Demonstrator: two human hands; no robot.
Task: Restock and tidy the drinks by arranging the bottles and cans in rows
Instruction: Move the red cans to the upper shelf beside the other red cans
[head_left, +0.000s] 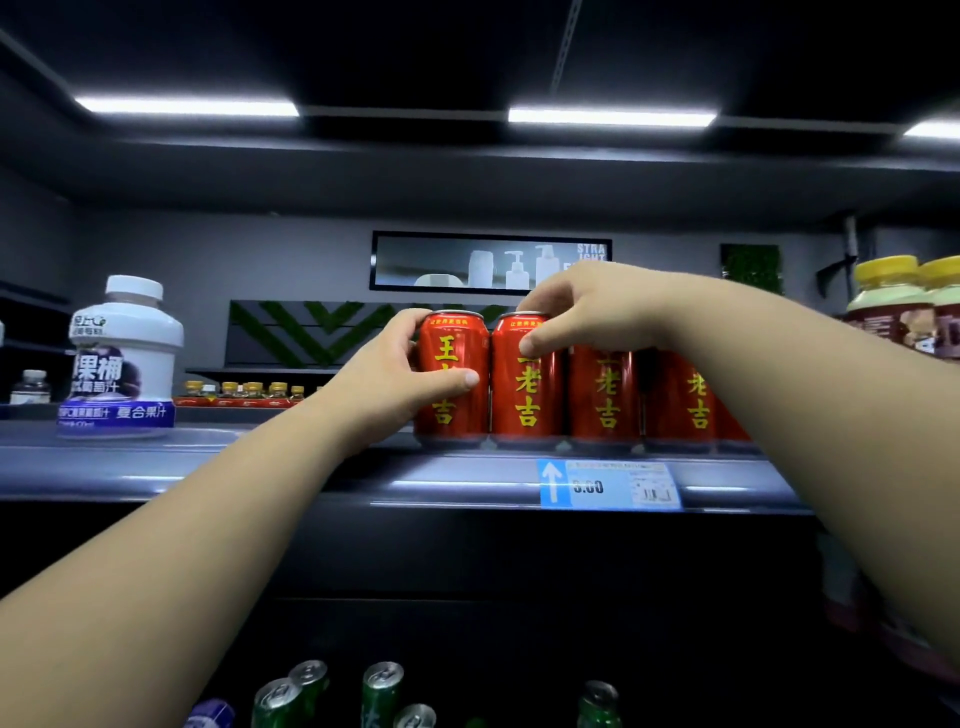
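A row of red cans with yellow characters stands along the front of the top shelf (311, 467). My left hand (395, 374) grips the leftmost red can (457, 400), thumb across its front. My right hand (587, 312) holds the second red can (527, 405) from above, thumb on its front and fingers over the rim. The two cans touch side by side. More red cans (605, 400) continue to the right, partly behind my right forearm.
A white juice bottle with a purple label (122, 358) stands at the shelf's left. Yellow-capped bottles (893, 301) sit at the far right. A blue price tag (608, 486) hangs on the shelf edge. Green cans (382, 686) stand on a lower shelf.
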